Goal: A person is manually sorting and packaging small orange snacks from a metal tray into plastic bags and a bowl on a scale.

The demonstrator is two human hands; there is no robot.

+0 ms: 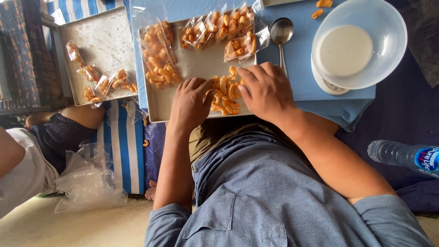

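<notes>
Curled orange snacks (225,93), loose in a small heap at the near edge of the metal tray (201,68), caught between both hands. Left hand (191,103) palm down at the heap's left side, fingers loosely bent and narrowly spread, tips touching the snacks, nothing gripped. Right hand (265,91) palm down at the heap's right side, fingers half curled over the pieces, resting on them rather than closed round any. Filled clear bags (157,55) of the same snacks along the tray's left side and far edge, leaving a bare strip of metal in the tray's middle, just beyond the heap. Metal spoon (281,34) just right of the tray, on the blue cloth (297,68), near the right hand's fingertips. White bowl (361,43) on a scale farther right of the tray. Second tray (98,50) left of the first, bearing a few small bags. Clear water bottle (402,156) well right of the tray, nearer the body.
</notes>
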